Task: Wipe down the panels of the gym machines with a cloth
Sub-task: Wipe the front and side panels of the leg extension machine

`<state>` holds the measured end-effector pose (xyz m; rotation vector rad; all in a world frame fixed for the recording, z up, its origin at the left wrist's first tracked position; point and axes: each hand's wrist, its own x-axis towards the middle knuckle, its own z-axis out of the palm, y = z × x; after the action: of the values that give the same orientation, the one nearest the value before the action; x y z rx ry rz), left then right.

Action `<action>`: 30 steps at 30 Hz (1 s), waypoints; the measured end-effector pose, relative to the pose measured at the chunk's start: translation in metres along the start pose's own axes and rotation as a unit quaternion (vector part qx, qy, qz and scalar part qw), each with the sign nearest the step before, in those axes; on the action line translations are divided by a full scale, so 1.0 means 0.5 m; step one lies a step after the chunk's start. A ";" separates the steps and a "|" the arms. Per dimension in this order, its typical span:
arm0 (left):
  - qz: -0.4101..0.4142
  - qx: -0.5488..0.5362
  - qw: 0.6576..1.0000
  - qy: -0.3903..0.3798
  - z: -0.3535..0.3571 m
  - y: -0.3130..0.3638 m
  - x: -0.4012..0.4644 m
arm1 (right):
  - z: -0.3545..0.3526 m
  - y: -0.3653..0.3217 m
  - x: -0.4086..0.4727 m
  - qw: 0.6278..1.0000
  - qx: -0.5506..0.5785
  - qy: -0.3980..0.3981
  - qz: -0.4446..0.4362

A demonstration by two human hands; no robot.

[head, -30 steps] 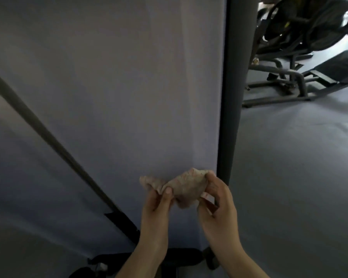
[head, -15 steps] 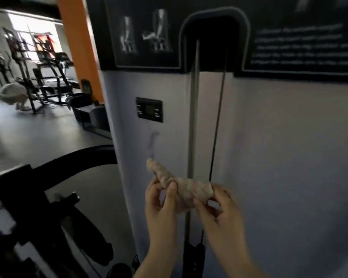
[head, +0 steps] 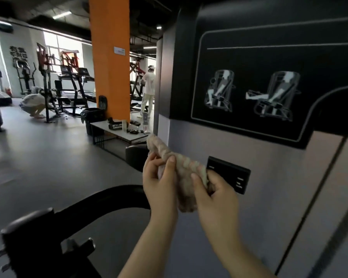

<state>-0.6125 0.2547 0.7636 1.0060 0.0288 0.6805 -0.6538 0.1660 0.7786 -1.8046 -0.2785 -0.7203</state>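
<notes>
Cloth (head: 181,167) is bunched between both hands, left hand (head: 161,183) and right hand (head: 215,189) each pinching an end, just in front of the panel (head: 269,197). Wadded so, it may smear rather than wipe, or snag the display (head: 229,173) behind the right hand. Display lettering is unreadable.

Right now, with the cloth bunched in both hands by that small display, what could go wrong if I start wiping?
1. The cloth is wadded between the left hand and right hand, so it may only smear the grey panel.
2. The small black display sits right behind the right hand; a hard swipe might press or snag it.
3. The black machine arm curves below the left forearm and could be bumped.
</notes>
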 end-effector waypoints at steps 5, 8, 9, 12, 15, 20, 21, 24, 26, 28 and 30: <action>0.055 0.012 0.998 -0.018 0.039 0.014 0.116 | 0.072 -0.032 0.061 0.996 0.092 -0.012 0.017; 0.058 0.070 0.995 -0.049 0.041 0.016 0.161 | 0.108 -0.034 0.072 0.992 0.121 -0.016 0.003; 0.063 0.097 0.991 -0.064 0.040 0.019 0.175 | 0.117 -0.031 0.073 0.993 0.120 -0.015 -0.007; 0.117 0.185 0.970 -0.108 0.027 0.031 0.213 | 0.141 -0.021 0.070 0.996 0.053 -0.014 -0.064; 0.147 0.211 0.957 -0.137 0.019 0.049 0.229 | 0.156 -0.005 0.079 0.982 -0.116 0.027 -0.147; 0.115 0.190 0.962 -0.159 0.028 0.082 0.241 | 0.167 -0.015 0.096 0.963 -0.212 0.047 -0.160; 0.103 0.185 0.964 -0.161 0.028 0.088 0.243 | 0.169 -0.013 0.095 0.958 -0.229 0.045 -0.166; 0.094 0.203 0.959 -0.174 0.024 0.094 0.246 | 0.173 0.001 0.082 0.955 -0.246 0.031 -0.166; 0.091 0.214 0.955 -0.185 0.013 0.078 0.249 | 0.177 0.015 0.069 0.954 -0.254 0.022 -0.159; 0.078 0.216 0.955 -0.189 -0.010 0.043 0.242 | 0.180 0.033 0.052 0.950 -0.268 0.011 -0.158; 0.047 0.212 0.957 -0.191 -0.044 0.004 0.224 | 0.183 0.054 0.032 0.951 -0.274 0.001 -0.145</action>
<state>-0.5316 0.3322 0.7842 1.5479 -0.2208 0.5669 -0.5969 0.2380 0.7493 -2.3167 -0.3728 -1.0842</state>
